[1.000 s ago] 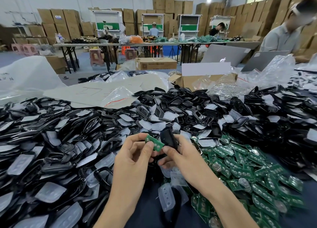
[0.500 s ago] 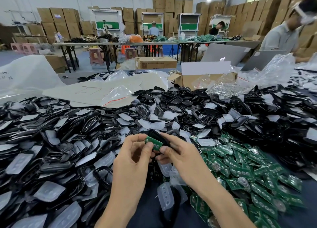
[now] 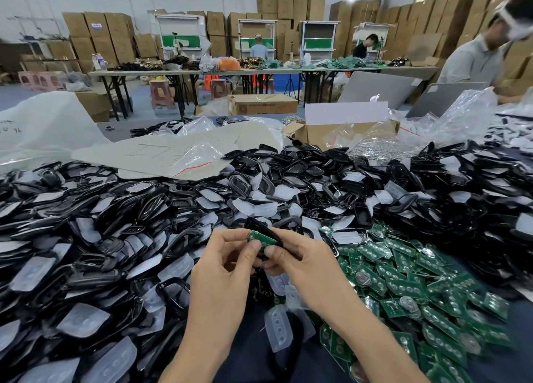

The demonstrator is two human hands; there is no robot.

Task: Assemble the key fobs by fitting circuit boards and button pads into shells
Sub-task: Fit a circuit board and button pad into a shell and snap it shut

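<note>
My left hand and my right hand meet over the table's near middle. Between their fingertips sits a green circuit board lying against a black key fob shell. My right hand grips the shell from the right; my left thumb and forefinger pinch the board's left end. A heap of black shells and translucent button pads covers the left and far side. Loose green circuit boards lie piled at the right. A clear button pad rests just below my hands.
A cardboard box with plastic bags stands beyond the heap, next to two laptops. A person in a grey shirt sits at the far right. Folding tables and stacked cartons fill the background.
The shell has tipped down from upright and the board has moved onto it; both hands have drawn closer together.
</note>
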